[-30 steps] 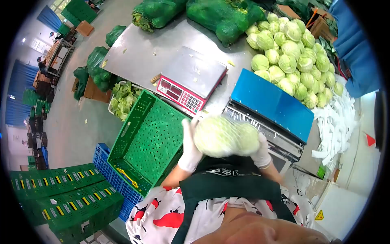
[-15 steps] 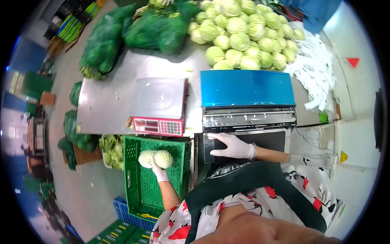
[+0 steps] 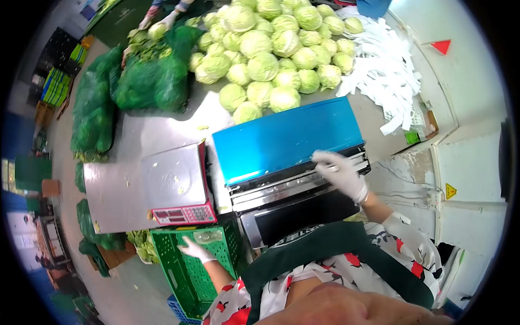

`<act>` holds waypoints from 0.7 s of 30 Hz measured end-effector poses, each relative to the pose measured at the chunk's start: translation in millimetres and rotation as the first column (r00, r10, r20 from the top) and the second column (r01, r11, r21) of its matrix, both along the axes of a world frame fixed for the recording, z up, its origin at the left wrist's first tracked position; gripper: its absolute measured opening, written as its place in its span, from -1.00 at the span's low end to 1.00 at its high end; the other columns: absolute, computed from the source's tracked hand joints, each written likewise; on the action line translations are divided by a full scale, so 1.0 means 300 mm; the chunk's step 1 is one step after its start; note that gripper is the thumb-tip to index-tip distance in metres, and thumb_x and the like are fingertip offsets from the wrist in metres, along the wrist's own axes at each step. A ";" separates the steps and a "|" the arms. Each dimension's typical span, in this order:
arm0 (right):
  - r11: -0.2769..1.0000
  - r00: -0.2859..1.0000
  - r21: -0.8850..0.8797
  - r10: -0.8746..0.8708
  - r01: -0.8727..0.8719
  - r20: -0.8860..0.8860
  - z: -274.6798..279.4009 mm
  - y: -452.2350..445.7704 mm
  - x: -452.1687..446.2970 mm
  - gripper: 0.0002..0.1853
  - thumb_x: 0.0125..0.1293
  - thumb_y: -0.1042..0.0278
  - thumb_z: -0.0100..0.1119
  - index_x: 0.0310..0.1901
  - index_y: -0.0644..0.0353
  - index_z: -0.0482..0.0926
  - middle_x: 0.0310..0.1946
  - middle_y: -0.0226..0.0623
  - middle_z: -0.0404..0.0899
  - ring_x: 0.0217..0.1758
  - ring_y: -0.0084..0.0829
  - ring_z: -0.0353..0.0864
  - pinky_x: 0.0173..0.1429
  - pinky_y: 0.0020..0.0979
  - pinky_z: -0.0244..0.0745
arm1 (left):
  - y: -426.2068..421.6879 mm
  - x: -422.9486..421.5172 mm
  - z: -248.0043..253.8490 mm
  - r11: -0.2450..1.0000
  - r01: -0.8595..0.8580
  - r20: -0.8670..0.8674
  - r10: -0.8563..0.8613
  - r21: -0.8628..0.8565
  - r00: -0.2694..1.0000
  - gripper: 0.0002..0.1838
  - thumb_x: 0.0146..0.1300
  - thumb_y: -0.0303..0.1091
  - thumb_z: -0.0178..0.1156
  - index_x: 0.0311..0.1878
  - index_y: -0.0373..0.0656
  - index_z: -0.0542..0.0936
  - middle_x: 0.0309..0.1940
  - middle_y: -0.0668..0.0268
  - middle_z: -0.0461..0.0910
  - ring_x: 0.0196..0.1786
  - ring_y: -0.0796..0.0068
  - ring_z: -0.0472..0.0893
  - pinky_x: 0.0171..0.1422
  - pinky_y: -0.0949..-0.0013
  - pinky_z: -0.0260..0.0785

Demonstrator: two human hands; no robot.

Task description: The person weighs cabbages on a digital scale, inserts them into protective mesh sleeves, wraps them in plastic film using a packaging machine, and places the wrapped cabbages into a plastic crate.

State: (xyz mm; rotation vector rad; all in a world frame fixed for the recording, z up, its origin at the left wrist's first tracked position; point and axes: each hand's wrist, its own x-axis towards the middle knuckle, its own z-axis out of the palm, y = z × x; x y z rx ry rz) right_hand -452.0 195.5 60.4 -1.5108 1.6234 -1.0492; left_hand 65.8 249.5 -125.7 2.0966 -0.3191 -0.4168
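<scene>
My left hand (image 3: pixel 196 250), in a white glove, is over the green crate (image 3: pixel 172 273) with fingers spread and nothing in them. Beside it, against the crate's far wall, lies a pale, shiny bundle (image 3: pixel 208 235), partly shaded; it looks like wrapped cabbages. My right hand (image 3: pixel 342 176), also gloved and a little blurred, is over the front edge of the blue-lidded machine (image 3: pixel 287 141), fingers stretched out with no object seen in them. Whether it touches the machine I cannot tell. A scale (image 3: pixel 173 176) with a red keypad stands left of the machine.
Round cabbages (image 3: pixel 260 65) are heaped behind the machine, with white strips (image 3: pixel 382 70) to their right. Green net bags (image 3: pixel 151 81) lie at the back left. Another person's gloved hand (image 3: pixel 169 19) is at a cabbage there. Leaves (image 3: pixel 143 246) fill a container beside the crate.
My left hand has let go of the two cabbages in the crate and opened. My right hand has moved forward from the dark plate to the blue lid's edge. The view has turned.
</scene>
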 end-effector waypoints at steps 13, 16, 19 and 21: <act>0.998 0.309 0.055 0.047 0.017 -0.950 -0.499 -0.620 -0.918 -0.48 0.20 0.43 0.20 0.25 0.03 0.52 0.31 -0.13 0.46 0.45 -0.21 0.34 0.46 -0.20 0.26 | -1.096 -1.337 0.393 0.017 0.910 0.118 -0.992 0.415 -0.036 0.17 -0.16 0.30 0.50 0.24 -0.61 0.35 0.07 -0.24 0.58 0.15 -0.03 0.62 0.23 0.19 0.46; 0.966 0.109 -0.040 -0.012 -0.254 -0.994 -0.610 -0.663 -0.922 -0.49 0.20 0.41 0.15 0.24 0.04 0.50 0.35 -0.07 0.40 0.47 -0.09 0.27 0.46 -0.12 0.23 | -1.124 -1.451 0.360 -0.012 0.920 -0.072 -0.997 0.393 0.018 0.18 -0.21 0.29 0.55 0.24 -0.56 0.33 0.07 -0.21 0.59 0.14 -0.02 0.63 0.25 0.18 0.46; 0.960 0.215 -0.001 0.062 -0.281 -0.975 -0.641 -0.677 -0.963 -0.66 0.25 0.40 0.07 0.07 0.14 0.55 0.31 -0.02 0.44 0.41 -0.04 0.34 0.41 -0.12 0.28 | -1.139 -1.471 0.323 0.083 0.868 -0.073 -0.988 0.490 0.136 0.19 -0.27 0.28 0.59 0.24 -0.51 0.33 0.07 -0.16 0.60 0.12 0.01 0.64 0.25 0.20 0.47; 0.977 0.277 0.028 0.087 -0.211 -0.957 -0.618 -0.685 -0.966 -0.71 0.25 0.40 0.08 0.01 0.15 0.58 0.27 -0.05 0.48 0.37 -0.06 0.39 0.38 -0.14 0.32 | -1.152 -1.444 0.305 0.090 0.903 -0.099 -0.985 0.420 0.144 0.20 -0.29 0.28 0.59 0.25 -0.49 0.33 0.07 -0.15 0.61 0.13 0.03 0.64 0.24 0.21 0.48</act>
